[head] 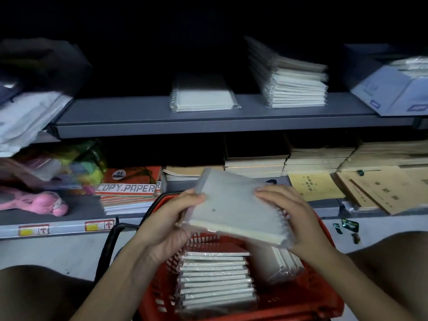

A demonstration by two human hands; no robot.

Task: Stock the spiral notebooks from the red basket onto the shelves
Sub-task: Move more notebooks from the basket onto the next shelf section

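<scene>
Both hands hold a small batch of wrapped notebooks (234, 209) tilted above red basket (324, 300). L hand (171, 218) grips batch's left edge, thumb on top, fingers under. R hand (291, 214) curled over spiral edge at right, fingertips on top cover. Basket on floor betw. knees, more notebooks in it: one stack (215, 281) lying flat, a few (284, 262) leaning at right. Upper shelf (208, 119): a low pile (203, 98) center, tall pile (291, 82) to its right. Copy paper (129, 188) on lower shelf, left.
</scene>
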